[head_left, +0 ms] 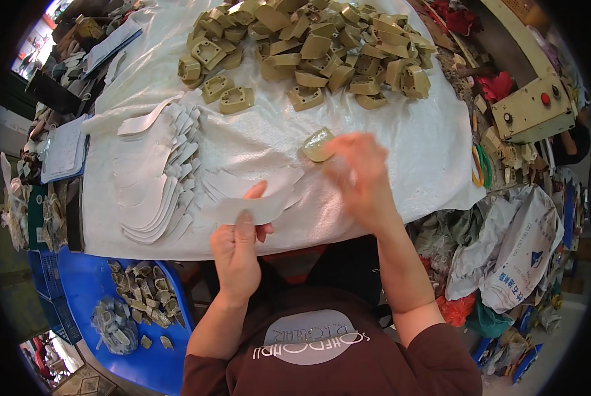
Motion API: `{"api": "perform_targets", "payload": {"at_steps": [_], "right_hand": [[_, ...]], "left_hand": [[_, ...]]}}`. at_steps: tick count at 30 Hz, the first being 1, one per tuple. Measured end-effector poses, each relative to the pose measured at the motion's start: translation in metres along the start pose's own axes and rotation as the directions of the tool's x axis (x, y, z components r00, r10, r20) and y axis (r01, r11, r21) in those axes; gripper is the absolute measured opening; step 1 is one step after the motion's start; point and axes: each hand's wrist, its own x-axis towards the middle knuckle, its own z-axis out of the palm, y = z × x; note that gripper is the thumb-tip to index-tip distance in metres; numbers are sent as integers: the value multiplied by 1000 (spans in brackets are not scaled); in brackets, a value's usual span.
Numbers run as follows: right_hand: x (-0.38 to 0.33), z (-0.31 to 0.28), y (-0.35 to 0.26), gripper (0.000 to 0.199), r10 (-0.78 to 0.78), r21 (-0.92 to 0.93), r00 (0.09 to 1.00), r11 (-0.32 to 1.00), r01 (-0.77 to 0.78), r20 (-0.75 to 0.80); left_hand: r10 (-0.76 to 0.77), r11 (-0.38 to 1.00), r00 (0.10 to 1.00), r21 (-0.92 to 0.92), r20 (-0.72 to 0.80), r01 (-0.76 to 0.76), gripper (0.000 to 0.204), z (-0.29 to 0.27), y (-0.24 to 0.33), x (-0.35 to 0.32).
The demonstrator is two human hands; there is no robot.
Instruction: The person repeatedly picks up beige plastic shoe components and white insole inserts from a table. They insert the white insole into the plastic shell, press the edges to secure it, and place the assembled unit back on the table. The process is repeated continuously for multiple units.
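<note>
My left hand (237, 254) pinches a thin white curved cut-out piece (266, 208) between thumb and fingers, above the front of the white cloth. Two or more similar loose pieces lie just behind it. Motion smears my right hand (360, 168), raised to the right of the held piece, so its grip does not show. By its fingertips a single glossy khaki moulded block (317, 145), like a shoe heel, rests on the cloth; I cannot tell whether the hand touches it. A large heap of such khaki heel-like blocks (315, 47) fills the far side.
White cloth (256, 142) covers the table. Stacked white cut-outs (147, 191) fan out at left. A blue tray (134, 363) at lower left carries small brownish pieces and a plastic bag. A control box (533, 109) stands far right, above plastic sacks (520, 254).
</note>
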Motion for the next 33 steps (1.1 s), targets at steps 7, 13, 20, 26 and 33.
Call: {"api": "perform_targets", "payload": {"at_steps": [7,13,20,26,33], "right_hand": [[-3,25,18,36,151,-284,963,935,-212,-224],[-20,23,5,21,308,567,931,810,-148,-196],[-22,-7,-45,30,68,486,954,870,87,-293],[-32,-3,-63,32,-57,563,991,818,118,-124],[-30,14,-63,40,-139,451,963,862,232,-231]], "left_hand": [[-100,907,992,-417,-73,61,47,0,-4,4],[-145,871,986,-484,-87,85,45,2,-3,2],[-65,883,998,-466,-2,57,42,-1,-8,-4],[-113,877,993,-469,12,106,41,9,-5,-7],[-157,868,987,-472,31,153,40,9,2,-13]]}}
